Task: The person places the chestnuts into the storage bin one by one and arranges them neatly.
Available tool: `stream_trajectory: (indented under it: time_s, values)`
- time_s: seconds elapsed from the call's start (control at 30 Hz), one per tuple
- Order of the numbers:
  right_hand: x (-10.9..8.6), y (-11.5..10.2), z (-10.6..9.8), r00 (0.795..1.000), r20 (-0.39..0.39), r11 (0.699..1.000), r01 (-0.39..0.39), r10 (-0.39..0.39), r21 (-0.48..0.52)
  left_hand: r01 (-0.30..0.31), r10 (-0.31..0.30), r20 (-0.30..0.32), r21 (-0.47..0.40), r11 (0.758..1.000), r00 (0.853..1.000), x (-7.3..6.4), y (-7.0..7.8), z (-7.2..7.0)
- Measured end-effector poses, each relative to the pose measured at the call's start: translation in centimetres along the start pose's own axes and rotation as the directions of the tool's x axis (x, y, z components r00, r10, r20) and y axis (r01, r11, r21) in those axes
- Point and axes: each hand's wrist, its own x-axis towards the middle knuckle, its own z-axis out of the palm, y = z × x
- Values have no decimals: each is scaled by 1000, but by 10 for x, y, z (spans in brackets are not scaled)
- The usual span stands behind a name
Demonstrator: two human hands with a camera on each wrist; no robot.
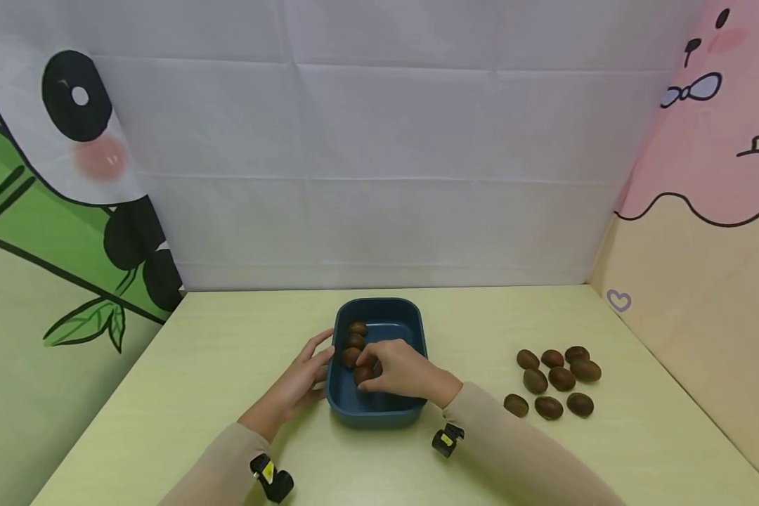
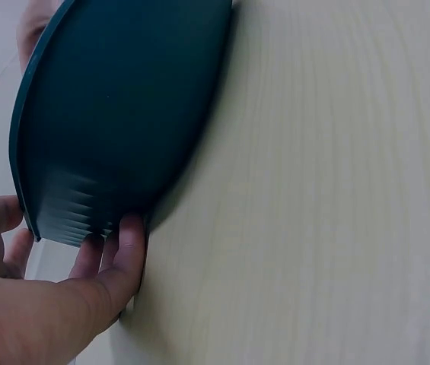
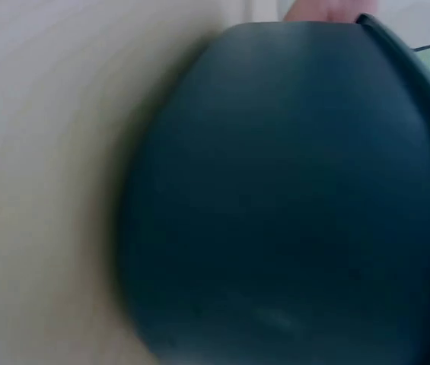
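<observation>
A dark blue rectangular tub (image 1: 379,419) stands on the table. My left hand (image 1: 300,379) rests against its left outer wall, fingers spread; in the left wrist view these fingertips (image 2: 129,236) touch the wall near the rim and lower down. Inside the tub, my right hand (image 1: 400,369) pinches a brown egg-shaped fruit (image 1: 363,375) between thumb and fingers. Three more brown egg-shaped fruits (image 1: 354,341) lie in a row along the tub's left side. The right wrist view shows mostly the tub's outer wall (image 3: 291,190), which hides the right fingers.
Several similar brown fruits (image 1: 561,379) lie in a loose group on the pale wood-grain table (image 1: 240,351), to the right of the tub. A white sheet (image 1: 386,176) closes off the back, with cartoon-printed panels on both sides.
</observation>
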Motion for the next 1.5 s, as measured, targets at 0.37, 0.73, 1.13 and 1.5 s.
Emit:
stream_trajectory:
  time_s: [0.37, 0.73, 1.13, 1.5]
  values:
    - [12, -1, 15, 998, 39, 998, -54, 56, -37, 2, -2, 8, 5, 1000, 1000, -1, 0, -1]
    - [15, 2, 19, 999, 30, 999, -43, 43, -8, -3, 3, -3, 5, 1000, 1000, 0, 0, -1]
    - [14, 2, 16, 999, 17, 999, -45, 46, -14, -9, 9, 9, 3, 1000, 1000, 0, 0, 0]
    - [-4, 6, -12, 998, 40, 999, -46, 45, 22, -9, 9, 2, -4, 1000, 1000, 0, 0, 0]
